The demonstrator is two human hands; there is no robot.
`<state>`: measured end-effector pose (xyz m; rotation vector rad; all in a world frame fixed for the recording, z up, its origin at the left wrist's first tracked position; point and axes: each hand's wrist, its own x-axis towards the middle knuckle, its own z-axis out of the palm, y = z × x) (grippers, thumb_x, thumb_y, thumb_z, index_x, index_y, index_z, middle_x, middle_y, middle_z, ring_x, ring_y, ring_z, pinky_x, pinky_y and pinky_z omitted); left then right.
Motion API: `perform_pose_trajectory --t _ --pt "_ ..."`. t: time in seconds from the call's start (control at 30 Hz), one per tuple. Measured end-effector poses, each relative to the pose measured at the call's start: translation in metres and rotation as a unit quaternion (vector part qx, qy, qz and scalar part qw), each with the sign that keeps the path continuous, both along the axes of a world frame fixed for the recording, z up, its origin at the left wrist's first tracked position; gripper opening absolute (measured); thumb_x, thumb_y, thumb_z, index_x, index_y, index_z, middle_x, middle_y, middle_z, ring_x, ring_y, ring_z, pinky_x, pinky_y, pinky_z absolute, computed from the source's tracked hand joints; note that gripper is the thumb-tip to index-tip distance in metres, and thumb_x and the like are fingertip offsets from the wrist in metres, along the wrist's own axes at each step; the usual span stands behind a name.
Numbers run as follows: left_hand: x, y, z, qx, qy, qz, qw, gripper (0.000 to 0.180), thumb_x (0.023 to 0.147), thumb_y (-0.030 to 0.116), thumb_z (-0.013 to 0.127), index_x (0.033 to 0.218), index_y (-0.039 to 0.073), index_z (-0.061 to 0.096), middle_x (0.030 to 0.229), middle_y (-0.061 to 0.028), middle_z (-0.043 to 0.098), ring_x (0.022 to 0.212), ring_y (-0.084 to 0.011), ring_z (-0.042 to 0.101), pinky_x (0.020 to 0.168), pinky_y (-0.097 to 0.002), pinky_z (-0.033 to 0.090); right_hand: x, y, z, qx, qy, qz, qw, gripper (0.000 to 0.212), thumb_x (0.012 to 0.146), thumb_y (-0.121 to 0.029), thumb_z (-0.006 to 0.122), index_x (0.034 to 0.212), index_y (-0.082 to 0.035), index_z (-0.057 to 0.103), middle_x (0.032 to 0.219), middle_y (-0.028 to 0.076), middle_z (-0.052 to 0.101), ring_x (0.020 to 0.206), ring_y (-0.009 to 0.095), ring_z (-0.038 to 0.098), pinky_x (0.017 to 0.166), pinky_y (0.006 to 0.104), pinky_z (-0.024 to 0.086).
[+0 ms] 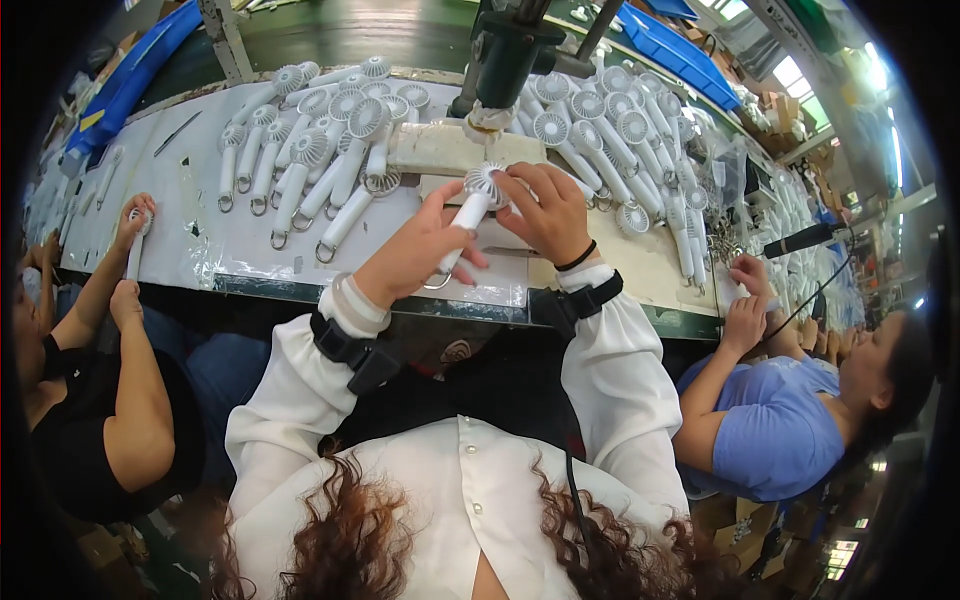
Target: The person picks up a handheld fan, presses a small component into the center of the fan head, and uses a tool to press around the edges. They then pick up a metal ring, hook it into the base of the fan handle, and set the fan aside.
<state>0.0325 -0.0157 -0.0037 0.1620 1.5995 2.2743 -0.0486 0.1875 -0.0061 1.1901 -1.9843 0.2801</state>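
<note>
A white handheld fan [468, 213] with a round ribbed head and a metal ring at its handle end is tilted between my two hands, just over the table's near edge. My left hand [415, 250] is closed around the handle, its thumb up beside the head. The fingers of my right hand [553, 212] are bent onto the right side of the round head; their tips are partly hidden. Directly beyond the fan is the light block-like base [440, 150] of a dark green press [508, 62].
Piles of similar white fans lie to the left [335, 120] and right [610, 125] of the press. Co-workers sit on both sides, the left one holding a fan [137, 245]. At right hangs a black corded tool [798, 241]. Blue bins [675, 50] stand farther back.
</note>
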Motion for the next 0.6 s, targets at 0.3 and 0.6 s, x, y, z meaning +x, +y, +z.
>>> perform_pose_trajectory --t 0.3,0.6 --pt "-0.011 -0.001 -0.03 -0.293 0.196 0.088 0.932 0.052 0.091 0.013 0.048 0.14 0.009 0.029 0.091 -0.0202 0.061 0.076 -0.0323 0.062 0.065 -0.0402 0.047 -0.027 -0.01 -0.004 0.062 -0.07 -0.043 0.995 0.052 0.068 -0.018 0.074 0.118 -0.012 0.06 0.094 0.004 0.058 0.084 0.023 0.059 0.072 0.0363 0.049" --pt "-0.021 0.001 -0.044 -0.319 0.246 0.142 0.904 0.05 0.09 0.014 0.047 0.137 0.007 0.031 0.094 -0.0303 0.061 0.081 -0.0467 0.06 0.073 -0.0496 0.046 -0.025 -0.006 0.014 0.062 -0.156 -0.009 0.986 0.045 0.078 -0.02 0.073 0.12 -0.011 0.059 0.094 0.008 0.061 0.086 0.026 0.062 0.071 0.037 0.05"
